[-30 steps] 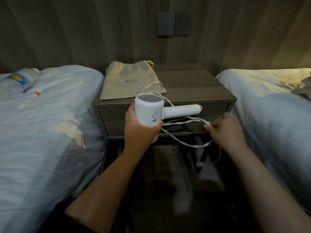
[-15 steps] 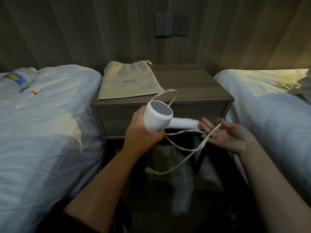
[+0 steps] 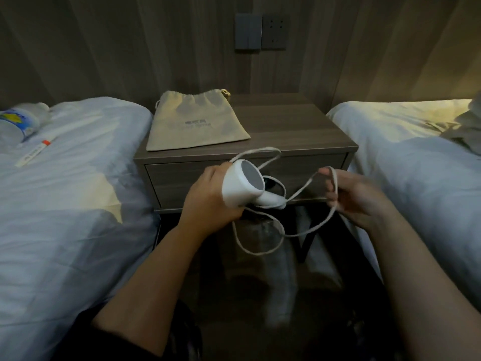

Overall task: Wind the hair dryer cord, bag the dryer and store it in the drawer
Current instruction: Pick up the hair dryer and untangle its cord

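My left hand [image 3: 210, 198] is wrapped around the barrel of the white hair dryer [image 3: 242, 186], thumb underneath and fingers over the back, holding it in the air in front of the closed drawer [image 3: 182, 178] of the nightstand [image 3: 299, 136]. A moment ago the barrel stood more upright in that grip, with the handle stretched out sideways towards my right; now I have rolled it so the grey round end faces up and to my right, and the handle angles down and away from my palm. The dryer's long axis therefore runs from my left palm towards my right hand, tilted downward at the handle end.

My right hand [image 3: 356, 199] was open and flat under the cord [image 3: 260, 246] half a second back; now its fingers [image 3: 331, 190] are curled, with the cord draped over them and running down across the palm. I judge that one loose turn is forming, so the winding has begun but is far from finished. One loop rises above the barrel, beyond my left hand, and a larger one hangs below both hands. I cannot see the plug.

Beyond my left knuckles, the beige drawstring bag [image 3: 195, 123] lies flat on the nightstand top, empty by the look of it. Bagging and storing remain.
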{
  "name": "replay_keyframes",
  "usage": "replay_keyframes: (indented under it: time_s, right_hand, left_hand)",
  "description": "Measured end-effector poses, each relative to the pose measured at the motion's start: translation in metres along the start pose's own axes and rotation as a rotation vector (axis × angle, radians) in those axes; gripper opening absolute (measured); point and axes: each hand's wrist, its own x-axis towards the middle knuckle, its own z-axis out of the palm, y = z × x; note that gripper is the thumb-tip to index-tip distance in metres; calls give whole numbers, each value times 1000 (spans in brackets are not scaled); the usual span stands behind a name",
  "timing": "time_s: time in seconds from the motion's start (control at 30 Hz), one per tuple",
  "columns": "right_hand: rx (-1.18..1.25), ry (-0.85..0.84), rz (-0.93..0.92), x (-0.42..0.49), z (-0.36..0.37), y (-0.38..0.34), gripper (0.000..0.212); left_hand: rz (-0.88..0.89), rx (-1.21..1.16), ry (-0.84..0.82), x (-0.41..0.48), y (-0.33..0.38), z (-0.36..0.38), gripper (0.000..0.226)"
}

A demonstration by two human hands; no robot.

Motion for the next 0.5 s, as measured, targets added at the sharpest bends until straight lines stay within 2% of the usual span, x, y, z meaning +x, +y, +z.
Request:
replay_keyframes:
  time_s: [0.03,0.07,0.13,0.17,0.2,0.27,0.33,0.4,0.43,0.5]
  right_hand:
    - [-7,4,-2,2,-5,-1,25]
    - [88,-57,35,4,-9,-2,29]
    - [368,-387,188,3,-15,-6,40]
    - [402,-534,219,2,-18,-7,43]
    - [314,-615,210,1,-20,-7,44]
    - [-25,-573,152,-7,-18,-8,51]
    - [-177,-520,135,-16,-15,-10,46]
    - [-342,-442,119,-16,-17,-13,25]
    - [-527,-370,107,-17,-17,-14,17]
    - [-878,-257,138,-12,-21,-10,20]
  left_hand:
    - [-48,-56,13,0,-1,-1,83]
    - [-110,-98,13,2,-1,-3,84]
    - [-191,-94,-19,5,-4,-6,84]
    - [-179,-56,-27,7,-7,-6,85]
    - [-149,-18,-28,7,-8,-6,86]
    - [-80,34,-21,6,-9,-5,87]
    - [-57,68,-7,5,-10,-3,86]
    - [-114,2,0,5,-9,-3,86]
    - [-170,-80,3,6,-8,-4,86]
    - [-313,-259,3,8,-4,-6,84]
